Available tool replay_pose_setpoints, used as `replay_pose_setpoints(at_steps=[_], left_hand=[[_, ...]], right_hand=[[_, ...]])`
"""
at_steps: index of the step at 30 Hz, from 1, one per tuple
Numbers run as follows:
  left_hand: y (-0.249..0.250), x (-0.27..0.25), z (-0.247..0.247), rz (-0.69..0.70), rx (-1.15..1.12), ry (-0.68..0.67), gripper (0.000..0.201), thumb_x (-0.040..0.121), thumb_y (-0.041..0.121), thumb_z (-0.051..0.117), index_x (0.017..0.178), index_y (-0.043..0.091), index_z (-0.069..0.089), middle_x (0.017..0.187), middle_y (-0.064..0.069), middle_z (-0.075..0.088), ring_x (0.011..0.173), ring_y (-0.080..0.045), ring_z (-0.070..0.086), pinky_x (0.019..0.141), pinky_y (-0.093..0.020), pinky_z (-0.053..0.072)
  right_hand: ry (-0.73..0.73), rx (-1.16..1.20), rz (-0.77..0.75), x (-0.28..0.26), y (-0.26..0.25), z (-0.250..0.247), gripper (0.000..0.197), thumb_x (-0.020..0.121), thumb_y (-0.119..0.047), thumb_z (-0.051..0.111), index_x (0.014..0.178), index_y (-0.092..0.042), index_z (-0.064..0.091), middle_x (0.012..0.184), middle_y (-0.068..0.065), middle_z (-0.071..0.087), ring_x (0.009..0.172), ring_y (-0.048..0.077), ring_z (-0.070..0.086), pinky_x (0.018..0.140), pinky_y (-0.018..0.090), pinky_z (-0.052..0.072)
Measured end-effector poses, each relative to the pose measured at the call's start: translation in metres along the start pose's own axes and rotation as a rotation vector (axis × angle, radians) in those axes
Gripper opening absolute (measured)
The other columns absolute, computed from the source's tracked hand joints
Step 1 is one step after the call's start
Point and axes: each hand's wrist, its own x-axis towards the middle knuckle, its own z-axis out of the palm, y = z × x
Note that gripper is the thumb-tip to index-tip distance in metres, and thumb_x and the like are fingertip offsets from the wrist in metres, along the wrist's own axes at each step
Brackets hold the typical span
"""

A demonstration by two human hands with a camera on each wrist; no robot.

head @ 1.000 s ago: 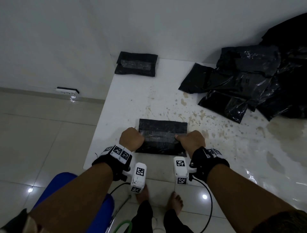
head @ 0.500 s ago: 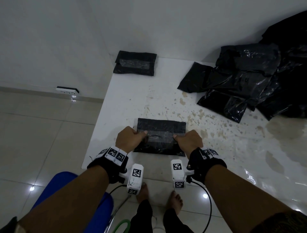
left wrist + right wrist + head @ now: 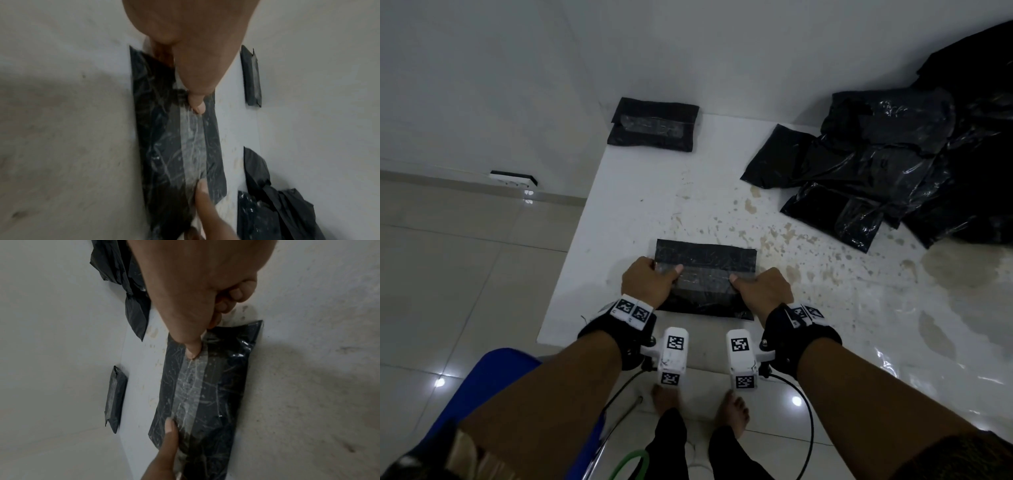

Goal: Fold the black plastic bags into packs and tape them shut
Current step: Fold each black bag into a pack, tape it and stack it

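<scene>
Both thumbs down on the clear tape strip (image 3: 703, 275) now, one at each end, pressing it flat across the folded black pack (image 3: 705, 279) that lies near the front edge of the white tabletop (image 3: 640, 205). My left hand (image 3: 647, 282) has its fingers curled at the pack's left end, thumb stretched onto the tape; my right hand (image 3: 762, 291) mirrors it at the right end, fingers tucked, thumb tip on the strip. I reckon this is the sealing step, nearly done. Next I'd need to rub out the wrinkles, then set this pack with the finished pack (image 3: 654, 128) at the far corner and reach for the loose bags (image 3: 876, 164) heaped on my right.
</scene>
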Motion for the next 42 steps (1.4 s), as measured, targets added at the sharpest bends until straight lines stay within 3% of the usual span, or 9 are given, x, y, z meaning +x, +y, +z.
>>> replay_pose_setpoints(at_steps=[3,6,10,16,20,26,30,37,42], left_hand=[[-0.009,0.007,-0.010,0.026,0.014,0.013,0.044,0.088,0.046,0.067,0.098,0.004,0.074,0.113,-0.011,0.071,0.105,-0.029,0.065,0.085,-0.028,0.046],[-0.014,0.009,-0.013,0.051,0.010,0.033,0.029,0.094,0.031,0.063,0.106,0.008,0.076,0.113,-0.012,0.072,0.109,-0.029,0.064,0.093,-0.033,0.048],[-0.019,0.009,-0.016,0.080,0.011,0.013,0.024,0.097,0.017,0.055,0.108,0.006,0.074,0.115,-0.013,0.071,0.111,-0.031,0.062,0.096,-0.034,0.047],[-0.005,-0.005,-0.013,0.065,-0.029,-0.111,0.047,0.089,0.051,0.063,0.076,0.006,0.060,0.079,-0.006,0.064,0.082,-0.023,0.061,0.069,-0.028,0.041],[-0.004,-0.011,-0.007,0.107,0.092,-0.086,0.053,0.081,0.045,0.076,0.111,0.004,0.062,0.106,-0.009,0.066,0.104,-0.026,0.062,0.078,-0.025,0.040],[-0.004,-0.008,-0.004,0.080,0.088,-0.090,0.057,0.083,0.042,0.075,0.118,0.001,0.059,0.112,-0.014,0.065,0.107,-0.032,0.061,0.081,-0.028,0.042],[-0.005,-0.006,-0.001,0.068,0.079,-0.069,0.059,0.079,0.044,0.078,0.116,0.002,0.058,0.108,-0.010,0.065,0.101,-0.029,0.062,0.080,-0.030,0.047],[-0.003,-0.006,0.001,0.058,0.082,-0.046,0.056,0.079,0.041,0.079,0.112,0.002,0.056,0.103,-0.012,0.064,0.099,-0.031,0.062,0.076,-0.030,0.044],[-0.003,-0.006,0.001,0.068,0.072,-0.042,0.053,0.081,0.040,0.078,0.111,0.001,0.057,0.099,-0.010,0.061,0.098,-0.030,0.061,0.075,-0.029,0.042]], right_hand=[[-0.011,0.074,-0.009,-0.002,0.002,-0.002,0.069,0.062,-0.076,0.067,0.085,-0.016,0.042,0.074,0.003,0.050,0.059,0.021,0.051,0.041,0.020,0.027],[-0.048,0.119,-0.090,-0.013,0.000,-0.012,0.061,0.080,-0.055,0.073,0.052,-0.016,0.036,0.040,-0.007,0.036,0.041,0.015,0.039,0.044,0.024,0.025],[-0.066,0.092,-0.181,-0.020,0.001,-0.020,0.060,0.090,-0.047,0.066,0.053,-0.016,0.030,0.050,0.000,0.032,0.049,0.017,0.036,0.052,0.031,0.024],[-0.048,0.014,-0.170,-0.021,0.014,-0.020,0.052,0.094,-0.050,0.058,0.059,-0.018,0.035,0.059,0.000,0.037,0.057,0.018,0.037,0.055,0.032,0.027],[-0.019,0.013,-0.135,-0.026,0.019,-0.019,0.042,0.097,-0.048,0.053,0.071,-0.016,0.048,0.077,0.004,0.054,0.080,0.027,0.054,0.067,0.032,0.036],[0.180,-0.054,-0.077,-0.039,0.024,-0.035,0.025,0.099,-0.031,0.052,0.106,-0.009,0.063,0.108,0.009,0.067,0.102,0.029,0.061,0.073,0.026,0.036],[0.300,-0.024,-0.261,-0.051,0.004,-0.039,0.022,0.099,-0.019,0.048,0.108,-0.010,0.066,0.108,0.010,0.067,0.096,0.026,0.062,0.072,0.026,0.039],[-0.152,-0.007,-0.222,-0.061,-0.039,-0.026,0.040,0.099,-0.019,0.048,0.134,0.001,0.042,0.114,0.018,0.051,0.095,0.030,0.052,0.076,0.036,0.040],[-0.165,0.193,-0.018,-0.055,-0.039,-0.019,0.061,0.093,-0.015,0.052,0.147,0.000,0.026,0.123,0.016,0.038,0.105,0.029,0.044,0.078,0.039,0.041]])
